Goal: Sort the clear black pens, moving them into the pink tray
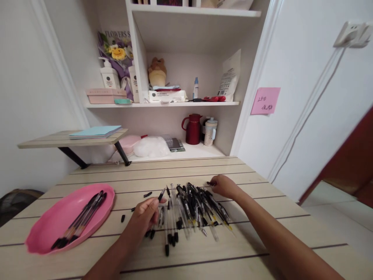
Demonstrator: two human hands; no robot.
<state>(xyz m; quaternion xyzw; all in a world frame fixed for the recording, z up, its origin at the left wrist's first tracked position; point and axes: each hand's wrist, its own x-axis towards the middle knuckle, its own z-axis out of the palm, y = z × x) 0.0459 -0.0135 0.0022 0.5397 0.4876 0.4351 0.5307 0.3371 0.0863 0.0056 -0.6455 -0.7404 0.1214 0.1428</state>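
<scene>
My left hand is closed around a pen, its pointed tip sticking up past the thumb. Farther right, my right hand pinches a small black piece that looks like a pen cap, at the far edge of the pile. Between the hands lies a heap of black pens, with clear barrels and loose caps mixed in. A black cap rests on the table left of my left hand. On the left, a pink scalloped tray holds several capped pens side by side.
The slatted wooden table reaches back to a white shelf unit. A small raised shelf with blue paper stands at the back left. A red jug and a cup stand behind the table.
</scene>
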